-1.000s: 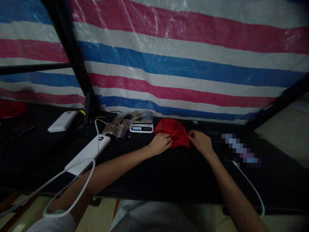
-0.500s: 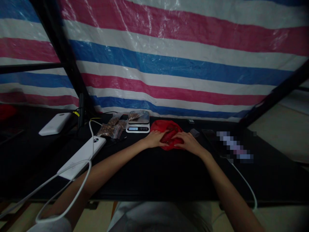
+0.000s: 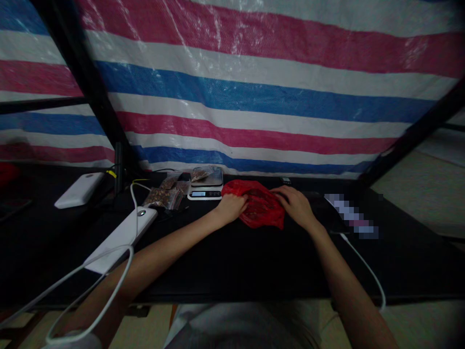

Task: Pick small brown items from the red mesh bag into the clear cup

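While your left hand (image 3: 232,207) clutches the red bag (image 3: 268,213), your right hand (image 3: 296,204) meets its edge, grip unclear. It's open on the black table (image 3: 254,266), beside the scale (image 3: 214,184), dark contents inside; 1 filled packet (image 3: 199,174) already tops the scale, others (image 3: 162,198) alongside.

Bag (image 3: 263,213): thin crinkled plastic; power bank (image 3: 119,241): smooth plastic.

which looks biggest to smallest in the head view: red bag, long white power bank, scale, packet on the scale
1. Red bag and long white power bank: too alike to rank, shapes differ
2. Scale
3. Packet on the scale
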A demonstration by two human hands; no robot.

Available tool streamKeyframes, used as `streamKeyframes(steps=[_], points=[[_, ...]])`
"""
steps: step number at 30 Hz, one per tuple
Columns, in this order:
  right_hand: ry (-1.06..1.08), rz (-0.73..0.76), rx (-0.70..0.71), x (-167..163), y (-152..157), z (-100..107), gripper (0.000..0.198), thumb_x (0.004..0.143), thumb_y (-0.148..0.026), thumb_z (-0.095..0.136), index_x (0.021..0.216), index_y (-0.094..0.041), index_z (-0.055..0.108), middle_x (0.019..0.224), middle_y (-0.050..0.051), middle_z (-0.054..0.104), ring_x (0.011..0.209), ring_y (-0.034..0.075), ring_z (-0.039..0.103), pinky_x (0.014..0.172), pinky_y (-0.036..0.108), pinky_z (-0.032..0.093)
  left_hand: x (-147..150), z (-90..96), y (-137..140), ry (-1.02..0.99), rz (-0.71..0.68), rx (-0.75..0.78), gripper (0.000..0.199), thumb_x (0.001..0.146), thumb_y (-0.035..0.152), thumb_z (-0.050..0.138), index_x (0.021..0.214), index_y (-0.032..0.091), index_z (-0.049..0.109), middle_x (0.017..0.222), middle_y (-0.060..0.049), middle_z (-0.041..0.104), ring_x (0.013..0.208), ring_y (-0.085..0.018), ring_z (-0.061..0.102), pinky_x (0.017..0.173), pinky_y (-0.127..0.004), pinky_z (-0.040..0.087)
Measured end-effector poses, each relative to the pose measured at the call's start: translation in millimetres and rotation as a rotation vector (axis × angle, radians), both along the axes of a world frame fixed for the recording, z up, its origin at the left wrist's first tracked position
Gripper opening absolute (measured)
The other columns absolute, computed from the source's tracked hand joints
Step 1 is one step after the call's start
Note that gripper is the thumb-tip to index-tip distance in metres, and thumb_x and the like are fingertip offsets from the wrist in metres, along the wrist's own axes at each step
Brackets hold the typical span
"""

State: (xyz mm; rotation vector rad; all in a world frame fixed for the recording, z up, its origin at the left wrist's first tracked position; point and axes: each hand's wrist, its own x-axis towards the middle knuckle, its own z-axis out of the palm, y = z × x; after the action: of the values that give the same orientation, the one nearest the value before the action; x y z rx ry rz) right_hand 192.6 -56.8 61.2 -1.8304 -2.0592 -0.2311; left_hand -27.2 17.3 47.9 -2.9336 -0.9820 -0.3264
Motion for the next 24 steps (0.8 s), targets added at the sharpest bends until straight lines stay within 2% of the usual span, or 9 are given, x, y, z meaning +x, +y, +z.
streamKeyframes(steps=[3,5,9,11,13,17,18,21,24], points=[[-0.176,-0.235,0.078,20,-2,-4,0.046,0.079,-0.007,0.036,0.120,-0.023,0.048,0.120,0.007,0.053,0.107,0.024,0.048,0.081,0.039,0.041,0,9.0,-1,-0.024,-0.088,-0.014,0.025,0.088,0.019,0.035,0.101,0.014,0.056,0.094,-0.010,0.061,0.083,-0.019,0.061,0.072,-0.029,0.047],[-0.235,-0.326,0.010,33,-2,-12,0.053,0.075,-0.005,0.038,0.125,-0.023,0.041,0.126,0.007,0.048,0.110,0.027,0.045,0.081,0.043,0.041,1,17.1,-2,-0.078,-0.213,-0.062,0.026,0.086,0.012,0.035,0.101,0.014,0.056,0.096,-0.009,0.061,0.085,-0.017,0.060,0.075,-0.027,0.046],[-0.202,-0.367,-0.199,49,1,-28,0.044,0.079,-0.014,0.043,0.122,-0.024,0.044,0.128,0.008,0.044,0.109,0.027,0.047,0.081,0.044,0.041,16,33.4,-4,-0.293,-0.543,-0.190,0.026,0.085,0.009,0.037,0.100,0.015,0.057,0.098,-0.006,0.061,0.095,-0.014,0.056,0.085,-0.026,0.043],[-0.178,-0.377,-0.223,50,3,-31,0.039,0.081,-0.018,0.044,0.119,-0.024,0.045,0.125,0.010,0.045,0.107,0.027,0.049,0.080,0.041,0.042,28,37.8,0,-0.367,-0.609,-0.193,0.026,0.086,0.010,0.036,0.102,0.016,0.056,0.103,-0.006,0.059,0.100,-0.013,0.054,0.089,-0.027,0.040],[-0.162,-0.391,-0.217,49,4,-32,0.031,0.082,-0.020,0.046,0.113,-0.021,0.047,0.117,0.011,0.049,0.102,0.025,0.051,0.077,0.036,0.042,39,37.9,10,-0.361,-0.542,-0.108,0.027,0.085,0.013,0.040,0.109,0.017,0.052,0.113,-0.007,0.055,0.108,-0.015,0.049,0.093,-0.030,0.037],[-0.122,-0.395,-0.210,44,4,-28,0.018,0.082,-0.015,0.043,0.098,-0.016,0.051,0.102,0.012,0.054,0.091,0.022,0.055,0.071,0.031,0.041,50,27.7,38,-0.121,-0.212,0.079,0.047,0.077,0.026,0.057,0.120,0.012,0.044,0.122,-0.015,0.048,0.116,-0.027,0.041,0.092,-0.041,0.037],[-0.090,-0.383,-0.205,43,3,-26,0.017,0.082,-0.015,0.042,0.097,-0.016,0.051,0.101,0.012,0.055,0.090,0.022,0.056,0.071,0.031,0.040,49,24.9,44,-0.047,-0.153,0.080,0.046,0.077,0.026,0.057,0.119,0.011,0.046,0.120,-0.016,0.050,0.113,-0.028,0.044,0.089,-0.041,0.039],[0.099,-0.319,-0.195,38,2,-17,0.020,0.086,-0.027,0.037,0.099,-0.020,0.051,0.096,0.007,0.060,0.087,0.021,0.058,0.068,0.030,0.040,42,21.4,55,0.088,-0.046,0.034,0.027,0.081,0.021,0.049,0.105,0.011,0.055,0.104,-0.014,0.059,0.100,-0.026,0.054,0.082,-0.037,0.043],[0.280,-0.280,-0.205,30,0,-6,0.033,0.086,-0.047,0.033,0.103,-0.025,0.053,0.082,0.001,0.065,0.074,0.018,0.061,0.060,0.026,0.040,31,26.9,55,0.048,0.026,0.027,0.022,0.083,0.016,0.042,0.097,0.014,0.058,0.098,-0.010,0.061,0.095,-0.021,0.056,0.081,-0.031,0.042]])
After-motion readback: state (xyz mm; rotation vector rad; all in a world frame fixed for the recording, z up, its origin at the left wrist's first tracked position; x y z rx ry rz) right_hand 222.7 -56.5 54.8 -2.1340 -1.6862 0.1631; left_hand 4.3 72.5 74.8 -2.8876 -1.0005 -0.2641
